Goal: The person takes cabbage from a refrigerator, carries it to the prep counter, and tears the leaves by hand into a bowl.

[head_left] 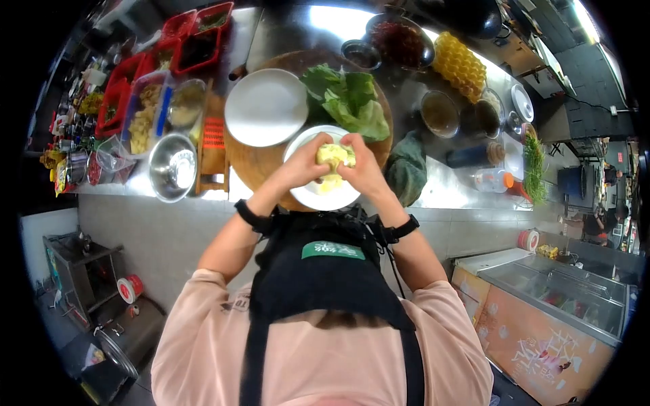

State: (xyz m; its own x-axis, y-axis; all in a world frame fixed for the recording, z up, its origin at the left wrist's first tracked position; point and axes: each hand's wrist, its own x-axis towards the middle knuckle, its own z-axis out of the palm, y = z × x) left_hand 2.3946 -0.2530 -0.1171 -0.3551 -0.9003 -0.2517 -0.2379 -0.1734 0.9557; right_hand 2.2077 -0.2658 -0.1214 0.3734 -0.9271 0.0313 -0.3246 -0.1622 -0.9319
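Lump (334,155), one, yellow, grasped by left hand (305,163) and right hand (364,167).
They partly hide one white plate (344,198); second plate (265,107) and green leaves (357,103) lie beyond on one board (248,162).

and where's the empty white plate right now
In the head view, the empty white plate sits on the round wooden board, at its left side, beside the leafy greens.

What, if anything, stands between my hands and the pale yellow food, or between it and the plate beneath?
Nothing visible separates your left hand or right hand from the pale yellow food; both touch it. On the white plate beneath, smaller yellow bits seem to lie.
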